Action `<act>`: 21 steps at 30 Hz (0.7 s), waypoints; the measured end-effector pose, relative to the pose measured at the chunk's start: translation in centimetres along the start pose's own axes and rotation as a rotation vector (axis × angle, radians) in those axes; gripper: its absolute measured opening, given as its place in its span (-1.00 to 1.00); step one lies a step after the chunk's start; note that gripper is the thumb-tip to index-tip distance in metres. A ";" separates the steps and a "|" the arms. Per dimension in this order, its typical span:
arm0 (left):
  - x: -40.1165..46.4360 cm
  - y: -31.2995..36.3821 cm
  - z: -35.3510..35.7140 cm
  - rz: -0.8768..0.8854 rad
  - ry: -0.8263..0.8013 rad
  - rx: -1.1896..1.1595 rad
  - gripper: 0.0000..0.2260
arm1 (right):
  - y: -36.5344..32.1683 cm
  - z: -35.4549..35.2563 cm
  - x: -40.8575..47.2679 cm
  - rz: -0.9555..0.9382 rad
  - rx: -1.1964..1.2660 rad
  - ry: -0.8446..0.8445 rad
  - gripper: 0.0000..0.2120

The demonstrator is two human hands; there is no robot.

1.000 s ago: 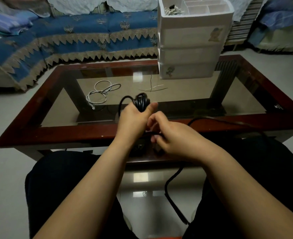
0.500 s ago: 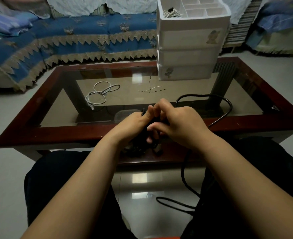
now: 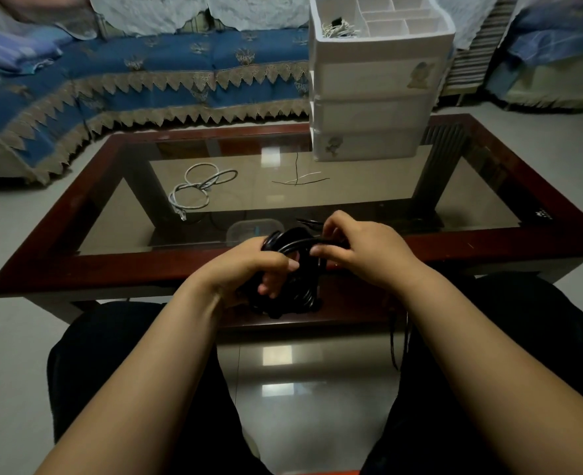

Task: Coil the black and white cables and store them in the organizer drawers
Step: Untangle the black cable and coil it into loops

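The black cable (image 3: 293, 269) is gathered into a bundle of loops at the near edge of the tabletop (image 3: 119, 265), held just above it between both hands; the bundle's long axis runs roughly from 12 to 6 o'clock, its upper loops arching at about 12 and its lower loops hanging toward the person's lap. The left hand (image 3: 249, 265) grips the bundle from 9 o'clock, fingers curled round the strands with the fingertips showing on the near side; the right hand (image 3: 362, 248) sits at 3 o'clock of the bundle, thumb and fingers pinching a strand that crosses the top of the coil, running roughly from 9 to 3 o'clock. A loose tail of the black cable hangs below the right forearm, at about 5 o'clock of the bundle, pointing down toward the floor; its end cannot be made out. The white cable (image 3: 194, 190) lies loosely looped on the glass at about 10 o'clock of the hands, well apart from them, its long axis slanting from 7 to 1 o'clock, one plug end pointing toward 6. The white organizer (image 3: 372, 111) stands at the far edge of the tabletop, at about 1 o'clock, its three drawers closed and its top tray open. Thin wire ties (image 3: 300, 180) lie on the glass just in front of it. A blue-covered sofa (image 3: 146, 73) stands beyond the tabletop, at 11 o'clock.
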State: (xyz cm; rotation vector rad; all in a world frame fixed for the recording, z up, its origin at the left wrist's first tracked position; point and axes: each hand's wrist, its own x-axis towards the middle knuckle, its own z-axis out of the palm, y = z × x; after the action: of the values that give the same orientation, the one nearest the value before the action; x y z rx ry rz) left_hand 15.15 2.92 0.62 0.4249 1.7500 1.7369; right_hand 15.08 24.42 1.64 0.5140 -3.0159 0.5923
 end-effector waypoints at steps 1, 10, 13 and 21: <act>-0.1 -0.2 -0.1 0.009 -0.002 -0.062 -0.87 | 0.0 0.1 -0.1 0.056 0.005 -0.038 -0.32; -0.7 -0.1 -2.1 0.142 -0.088 -0.787 -0.67 | 0.9 -1.1 -1.7 0.097 0.986 -0.682 -0.80; -0.8 0.2 -2.1 0.131 -0.027 -0.770 -0.65 | 1.7 0.6 -2.0 0.206 1.378 -0.366 -0.84; -0.2 -0.3 0.1 0.095 0.025 -0.715 -0.62 | 0.8 4.0 -1.1 0.466 1.159 -0.163 -0.67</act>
State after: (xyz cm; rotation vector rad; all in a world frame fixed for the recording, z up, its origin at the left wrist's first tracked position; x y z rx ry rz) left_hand 15.38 2.85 0.39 0.1682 1.0208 2.2839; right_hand 15.99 23.97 -2.41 -0.2017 -2.5784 2.4056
